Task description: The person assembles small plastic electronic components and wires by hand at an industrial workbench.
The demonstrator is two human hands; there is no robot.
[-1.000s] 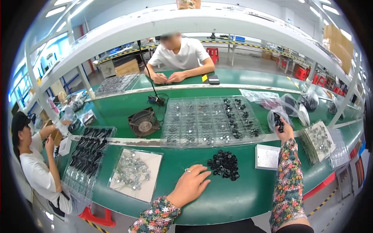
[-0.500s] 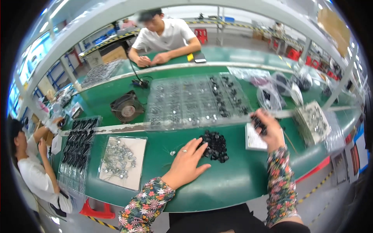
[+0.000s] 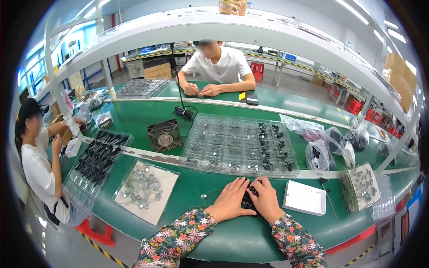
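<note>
A heap of small round black parts (image 3: 248, 203) lies on the green table in front of me, mostly covered by my hands. My left hand (image 3: 229, 199) rests at the heap's left side, its fingers stretched out and nothing gripped. My right hand (image 3: 267, 199) curves over the heap from the right, with some black parts under its bent fingers. Right of it stands a shallow white box (image 3: 305, 198). Just left of my left hand is a tiny shiny piece with thin wires (image 3: 203, 196).
Beyond my hands lies a clear compartment tray (image 3: 239, 145) with small parts. A beige board with wired silver pieces (image 3: 145, 190) is left, and a similar stack (image 3: 361, 185) right. A fan (image 3: 164, 136) stands behind. Co-workers sit opposite and at left.
My right hand has come left from over the white box to the heap, where it held black parts before. My left hand has slid right against the heap. The view has tilted up.
</note>
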